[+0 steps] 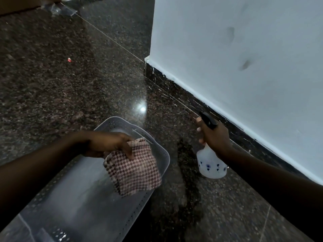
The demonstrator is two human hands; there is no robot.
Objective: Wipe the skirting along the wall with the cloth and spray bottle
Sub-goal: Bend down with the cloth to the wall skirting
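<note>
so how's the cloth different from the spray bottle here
The cloth is soft, folded and checked red and white; the spray bottle is rigid, white and printed with small blue flowers. The left hand holds the cloth over the grey basket; the right hand grips the bottle upright near the dark skirting. Both are held off the floor.

A dark speckled granite floor [73, 88] carries a grey perforated tray [90, 206] near the wall-side edge, and a small red-and-white scrap [69, 60] lies well apart
</note>
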